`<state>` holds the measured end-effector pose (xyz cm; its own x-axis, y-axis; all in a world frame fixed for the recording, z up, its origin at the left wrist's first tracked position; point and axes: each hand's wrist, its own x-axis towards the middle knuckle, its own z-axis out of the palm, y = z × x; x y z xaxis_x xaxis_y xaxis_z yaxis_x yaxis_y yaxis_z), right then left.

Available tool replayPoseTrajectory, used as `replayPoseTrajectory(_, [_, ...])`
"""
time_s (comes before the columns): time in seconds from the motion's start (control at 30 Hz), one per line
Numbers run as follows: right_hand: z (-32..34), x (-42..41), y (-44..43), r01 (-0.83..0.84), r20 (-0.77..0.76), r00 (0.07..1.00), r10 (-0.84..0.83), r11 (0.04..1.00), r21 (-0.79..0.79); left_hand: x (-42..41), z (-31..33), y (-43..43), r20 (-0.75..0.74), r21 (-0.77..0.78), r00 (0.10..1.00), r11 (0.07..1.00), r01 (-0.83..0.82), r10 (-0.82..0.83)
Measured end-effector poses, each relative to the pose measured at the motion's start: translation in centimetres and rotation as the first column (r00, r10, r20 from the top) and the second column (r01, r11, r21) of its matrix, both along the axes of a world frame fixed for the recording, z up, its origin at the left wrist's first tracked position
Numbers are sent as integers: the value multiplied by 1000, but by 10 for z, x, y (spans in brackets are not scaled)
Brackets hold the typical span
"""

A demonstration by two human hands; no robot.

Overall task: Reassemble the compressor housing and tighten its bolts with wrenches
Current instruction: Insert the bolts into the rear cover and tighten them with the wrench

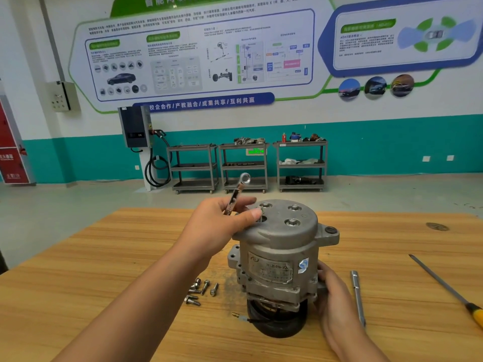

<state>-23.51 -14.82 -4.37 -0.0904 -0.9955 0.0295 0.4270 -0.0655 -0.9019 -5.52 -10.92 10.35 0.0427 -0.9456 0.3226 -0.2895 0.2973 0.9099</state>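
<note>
A workshop with a white and teal wall carries large printed posters; a wall-mounted charging unit (134, 126) with a coiled cable and three metal shelf carts (245, 165) stand along the far side. In the foreground is a wooden table (104, 270). On it the compressor (277, 259) stands upright on its black pulley end, near the middle of the table, with its grey end cover (282, 233) on top. Three hex bolts (291, 222) sit in the cover.

The left hand (217, 226) is at the cover's left edge, its fingers curled round the shaft of a ring wrench (236, 195). The ring end points up and away, clear of the cover, and the thumb lies over the cover beside the nearest bolt. The right hand (333, 296) holds the compressor low on its right side, with the fingers reaching round behind the body and out of sight.

A cluster of loose bolts (200, 291) lies on the table just left of the compressor's base. To the right lies a slim metal extension bar (357, 296), and further right a screwdriver (444, 283) with a yellow and black handle.
</note>
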Motion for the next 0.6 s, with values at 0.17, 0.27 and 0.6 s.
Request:
replayPoseTrajectory(0.17, [2, -2, 3, 19, -17, 1000, -18, 999, 26, 14, 22, -7, -295, -52, 954, 996, -79, 61])
replayPoseTrajectory(0.27, [11, -2, 5, -18, -34, 999, 20, 998, 62, 19, 38, -11, -657, -123, 744, 991, 61, -127])
replayPoseTrajectory(0.6, [47, -1, 15, -102, 0, 994, 105, 967, 234, -7, 36, -37, -995, -55, 81, 990, 127, -66])
